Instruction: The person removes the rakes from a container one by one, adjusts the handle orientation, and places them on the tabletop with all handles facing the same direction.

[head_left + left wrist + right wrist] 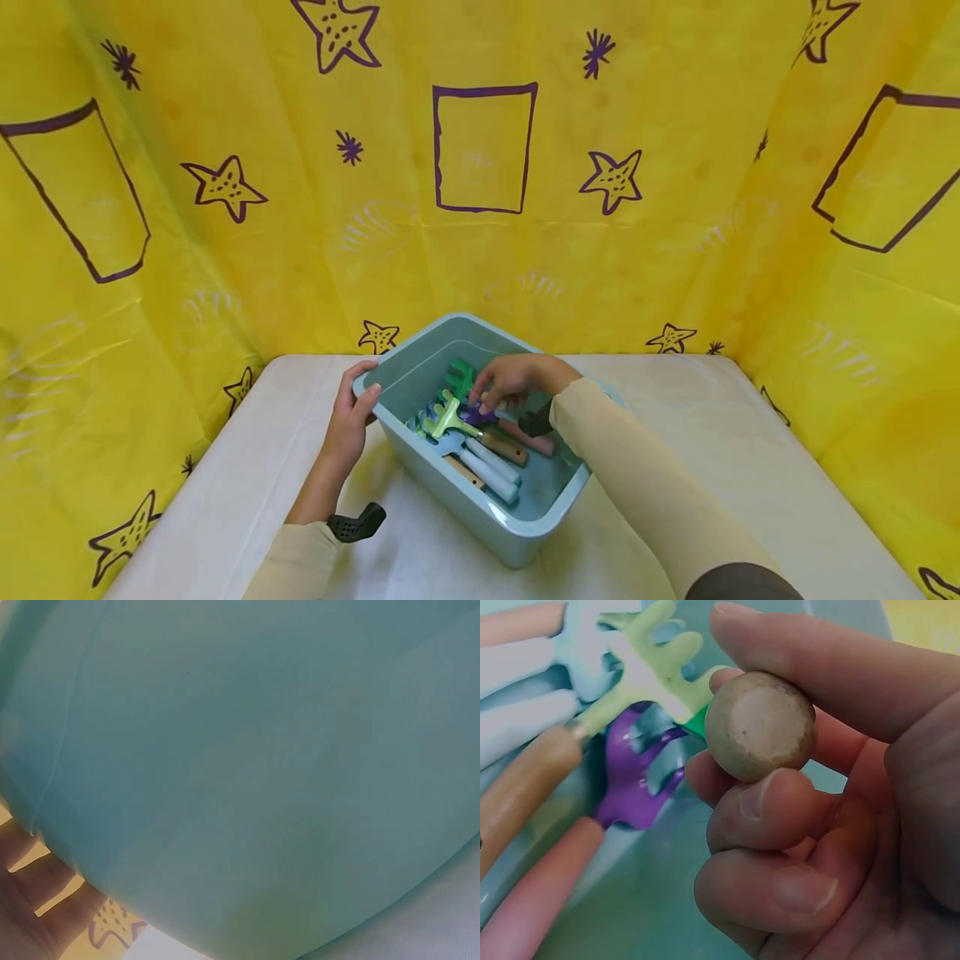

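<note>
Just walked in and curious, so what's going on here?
A person's left grip holds a blue-green bin at one corner. The right grip reaches into the bin and pinches a rounded end, perhaps of a tool's handle, though I cannot be sure. Several hand tools lie in the bin, among them a light green fork and a purple fork with a pink handle.

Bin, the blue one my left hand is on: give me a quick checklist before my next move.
1. Left hand gripping the bin rim: ok.
2. Right hand gripping the round piece: ok.
3. Tools lying separate: not ok, they overlap in a pile.
4. Round piece free of other tools: cannot tell, fingers hide its far side.
5. Bin flat on the table: cannot tell, its underside is hidden.
</note>
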The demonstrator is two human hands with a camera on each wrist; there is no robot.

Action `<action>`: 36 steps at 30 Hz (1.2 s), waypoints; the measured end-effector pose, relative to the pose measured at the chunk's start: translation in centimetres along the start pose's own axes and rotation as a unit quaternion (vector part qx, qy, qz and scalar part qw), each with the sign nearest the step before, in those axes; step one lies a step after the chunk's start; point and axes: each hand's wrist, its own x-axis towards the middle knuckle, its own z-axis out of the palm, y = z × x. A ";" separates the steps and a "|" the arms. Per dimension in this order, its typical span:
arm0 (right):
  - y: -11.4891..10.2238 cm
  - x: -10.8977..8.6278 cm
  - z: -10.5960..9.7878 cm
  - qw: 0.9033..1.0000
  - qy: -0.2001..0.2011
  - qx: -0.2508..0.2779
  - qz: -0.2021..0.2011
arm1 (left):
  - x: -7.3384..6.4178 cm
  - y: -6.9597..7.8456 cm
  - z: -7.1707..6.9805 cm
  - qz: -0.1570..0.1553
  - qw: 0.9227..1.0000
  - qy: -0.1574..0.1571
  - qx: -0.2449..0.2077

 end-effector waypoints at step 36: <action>-1.6 -5.8 -2.5 0.982 0.104 0.074 -0.142 | 0.2 -0.3 0.0 0.000 1.000 0.000 0.015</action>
